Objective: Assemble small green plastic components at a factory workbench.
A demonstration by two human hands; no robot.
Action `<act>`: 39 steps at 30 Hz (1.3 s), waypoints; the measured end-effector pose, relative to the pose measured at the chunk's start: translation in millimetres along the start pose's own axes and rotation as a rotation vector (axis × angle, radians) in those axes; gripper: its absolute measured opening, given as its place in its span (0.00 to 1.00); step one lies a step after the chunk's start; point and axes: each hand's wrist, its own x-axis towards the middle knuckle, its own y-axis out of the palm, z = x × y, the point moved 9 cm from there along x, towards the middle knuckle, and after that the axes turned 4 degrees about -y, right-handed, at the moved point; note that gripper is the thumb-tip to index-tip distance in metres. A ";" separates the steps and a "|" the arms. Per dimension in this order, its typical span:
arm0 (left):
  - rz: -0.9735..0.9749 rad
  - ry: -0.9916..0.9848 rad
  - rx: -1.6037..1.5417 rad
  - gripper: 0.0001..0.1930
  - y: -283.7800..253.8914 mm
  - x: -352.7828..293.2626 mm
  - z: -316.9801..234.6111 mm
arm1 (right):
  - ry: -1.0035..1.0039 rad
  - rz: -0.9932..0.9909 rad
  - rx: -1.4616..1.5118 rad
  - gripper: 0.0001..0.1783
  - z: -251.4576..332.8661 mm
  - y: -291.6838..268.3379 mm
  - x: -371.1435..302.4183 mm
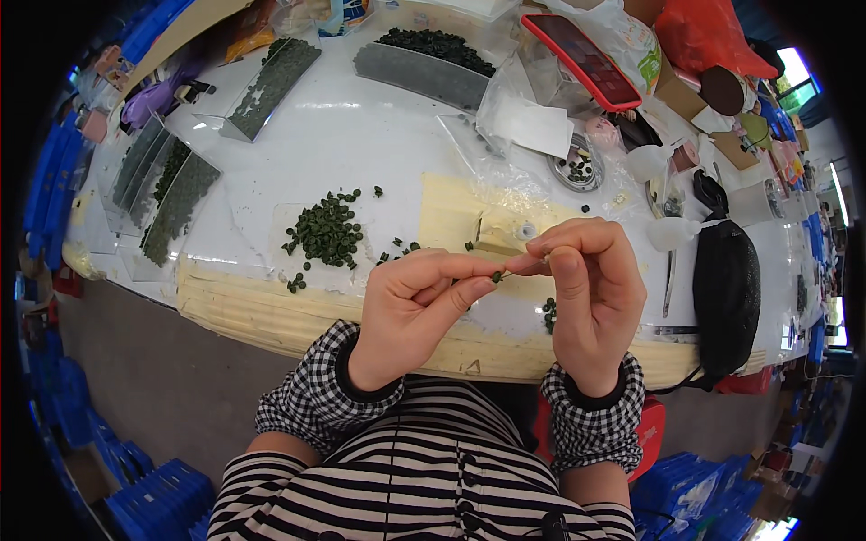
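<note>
Between the thumb and forefinger of my left hand [410,311] is a small dark green round part [497,277]. My right hand [591,293] is closed in a pinch close beside it, its fingertips nearly meeting the left ones; what they hold is too small to make out. Just beyond the hands, a cream-coloured block [499,233] with a pale round piece on it rests on a yellowish sheet [442,200]. To the left of my left hand lies a loose pile of similar green parts [323,233]. A few more [550,316] are next to my right wrist.
Clear trays of dark parts stand at the back [419,79], back left [271,90] and left [180,198]. A red-cased phone [582,61] leans at the back right. On the right are tweezers [669,284] and a black bag [727,298]. Cream padding [262,311] lines the near table edge.
</note>
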 end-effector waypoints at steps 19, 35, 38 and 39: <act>-0.012 -0.109 -0.142 0.09 -1.1 1.9 13.9 | -0.090 -0.070 -0.868 0.07 7.4 -45.1 -10.6; 0.025 -0.081 -0.109 0.10 3.2 1.3 13.7 | 0.063 0.130 -0.872 0.06 -17.0 -42.7 -46.0; 0.019 -0.105 -0.149 0.10 4.0 -0.2 15.3 | 0.222 -0.008 -0.549 0.05 -24.1 -47.9 -50.8; 0.019 -0.110 -0.142 0.10 3.9 -0.8 16.0 | 0.286 -0.056 -0.417 0.06 -28.4 -47.8 -53.0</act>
